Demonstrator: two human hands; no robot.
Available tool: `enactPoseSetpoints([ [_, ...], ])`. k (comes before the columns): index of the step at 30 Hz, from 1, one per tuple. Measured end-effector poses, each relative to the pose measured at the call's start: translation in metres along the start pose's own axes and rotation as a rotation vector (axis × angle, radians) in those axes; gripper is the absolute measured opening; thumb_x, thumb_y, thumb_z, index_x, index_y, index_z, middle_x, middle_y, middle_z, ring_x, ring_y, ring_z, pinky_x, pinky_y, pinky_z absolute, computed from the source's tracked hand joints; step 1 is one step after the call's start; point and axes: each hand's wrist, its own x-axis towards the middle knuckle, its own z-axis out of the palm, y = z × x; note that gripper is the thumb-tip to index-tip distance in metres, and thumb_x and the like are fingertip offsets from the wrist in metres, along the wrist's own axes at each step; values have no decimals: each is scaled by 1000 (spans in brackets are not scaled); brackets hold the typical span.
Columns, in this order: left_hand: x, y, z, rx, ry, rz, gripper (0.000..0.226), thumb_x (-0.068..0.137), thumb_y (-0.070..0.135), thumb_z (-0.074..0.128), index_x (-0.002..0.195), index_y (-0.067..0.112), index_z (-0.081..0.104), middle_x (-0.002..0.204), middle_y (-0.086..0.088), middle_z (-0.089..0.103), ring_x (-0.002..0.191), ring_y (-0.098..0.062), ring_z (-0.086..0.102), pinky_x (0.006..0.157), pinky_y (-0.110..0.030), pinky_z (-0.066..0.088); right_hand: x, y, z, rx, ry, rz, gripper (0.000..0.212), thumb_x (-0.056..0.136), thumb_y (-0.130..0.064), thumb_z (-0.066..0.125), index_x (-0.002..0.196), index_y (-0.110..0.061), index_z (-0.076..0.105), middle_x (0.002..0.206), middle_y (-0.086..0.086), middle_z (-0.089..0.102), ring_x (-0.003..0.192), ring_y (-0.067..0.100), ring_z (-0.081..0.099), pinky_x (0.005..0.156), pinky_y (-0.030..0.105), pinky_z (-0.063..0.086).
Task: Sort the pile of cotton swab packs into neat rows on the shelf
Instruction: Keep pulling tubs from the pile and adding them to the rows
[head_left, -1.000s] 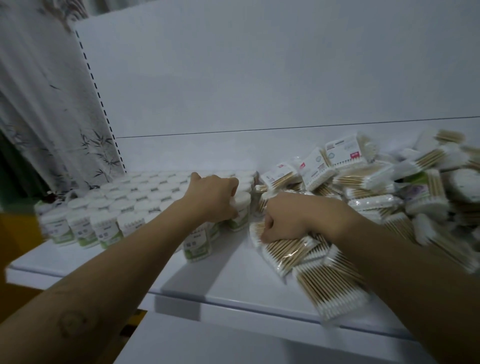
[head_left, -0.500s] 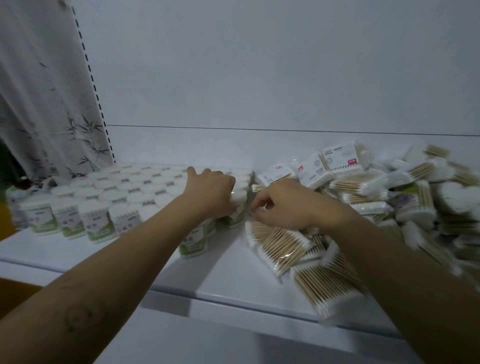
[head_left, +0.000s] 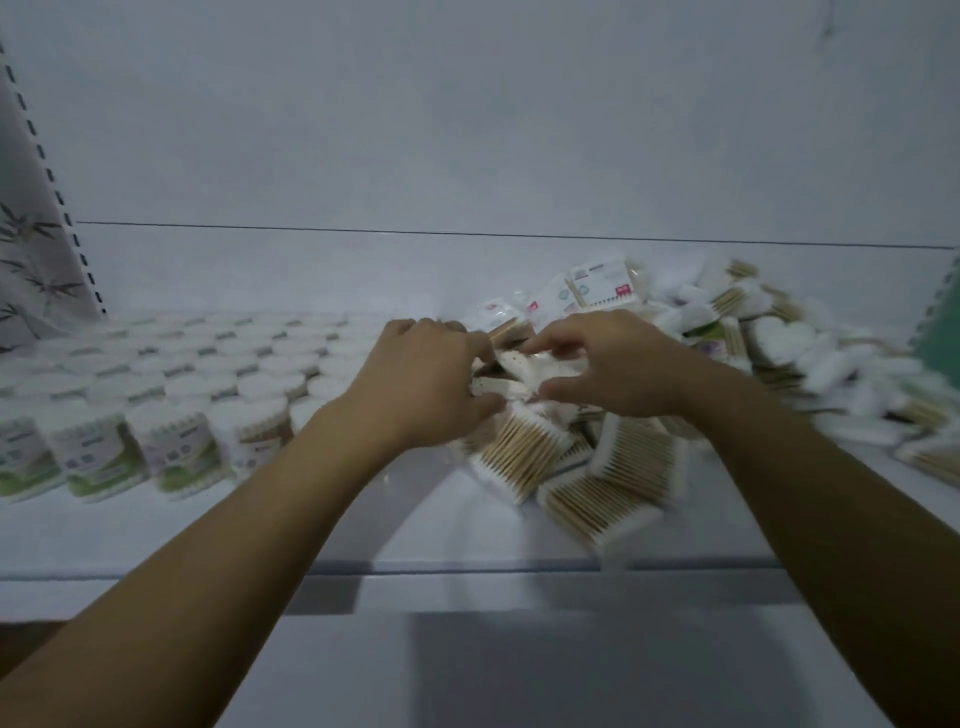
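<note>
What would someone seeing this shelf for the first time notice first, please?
Probably the two hands at the centre: the left hand and the right hand pinch one swab pack between them. Behind and to their right sprawls a loose heap of packs, while tidy rows of round tubs fill the left side of the shelf.

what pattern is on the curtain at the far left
Dark bamboo leaves on pale fabric; the curtain shows in the head view, the only one.

jumbled swab packs (head_left: 587, 467), right of rowed tubs (head_left: 171, 410)
</note>
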Motion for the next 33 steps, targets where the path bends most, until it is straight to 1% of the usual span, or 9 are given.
enactPoseSetpoints([
  [4, 3, 31, 16, -197, 29, 73, 43, 85, 55, 58, 121, 30, 59, 120, 5, 64, 111, -21, 57, 97, -37, 38, -33, 17, -6, 19, 88, 94, 55, 82, -26, 74, 133, -24, 55, 127, -4, 59, 107, 8, 54, 88, 22, 42],
  [8, 8, 62, 31, -293, 117, 155, 42, 85, 54, 56, 116, 28, 63, 115, 5, 66, 107, -21, 60, 94, -38, 44, -69, 40, 1, 49, 230, 252, 71, 83, -29, 74, 145, -25, 41, 136, -2, 53, 119, 12, 51, 93, 26, 40],
  [12, 14, 91, 36, -314, 124, 170, 46, 88, 54, 55, 126, 28, 57, 125, 4, 61, 116, -19, 54, 99, -38, 36, -99, 69, 9, 0, 293, 375, 64, 83, -30, 73, 140, -22, 46, 136, 2, 53, 119, 18, 51, 92, 26, 38],
  [16, 29, 119, 35, -300, 156, 182, 46, 87, 52, 54, 123, 25, 61, 121, 1, 64, 113, -23, 56, 96, -38, 37, -117, 90, 8, 2, 323, 391, 57, 85, -23, 72, 136, -13, 50, 130, 8, 56, 115, 23, 53, 83, 20, 32],
  [19, 39, 140, 34, -283, 142, 171, 54, 81, 59, 45, 120, 25, 62, 117, 1, 66, 113, -26, 57, 96, -38, 37, -120, 107, 4, 47, 402, 391, 48, 87, -29, 69, 130, -12, 56, 114, 3, 60, 104, 20, 56, 76, 16, 32],
  [21, 47, 150, 33, -263, 107, 153, 52, 83, 59, 45, 119, 26, 61, 119, 1, 65, 115, -26, 56, 97, -37, 36, -116, 117, 1, 68, 433, 407, 43, 87, -34, 68, 124, -16, 59, 106, -2, 58, 98, 19, 57, 82, 27, 42],
  [24, 59, 162, 31, -215, 64, 113, 45, 88, 54, 54, 125, 29, 57, 126, 1, 61, 120, -25, 53, 100, -39, 34, -103, 133, -2, 10, 425, 426, 46, 84, -36, 66, 125, -17, 56, 115, 5, 59, 104, 25, 57, 87, 39, 46],
  [28, 71, 169, 28, -187, 44, 49, 45, 88, 52, 56, 126, 31, 54, 126, 3, 60, 122, -22, 51, 104, -42, 30, -73, 139, -4, 3, 404, 492, 40, 87, -42, 58, 117, -15, 54, 109, 7, 62, 103, 28, 58, 73, 32, 38],
  [33, 69, 177, 26, -182, 85, 6, 44, 87, 50, 58, 127, 31, 55, 122, 4, 61, 120, -22, 53, 104, -43, 34, -50, 143, -2, -142, 386, 528, 58, 89, -57, 53, 125, -11, 46, 120, 10, 59, 111, 30, 58, 77, 34, 41],
])
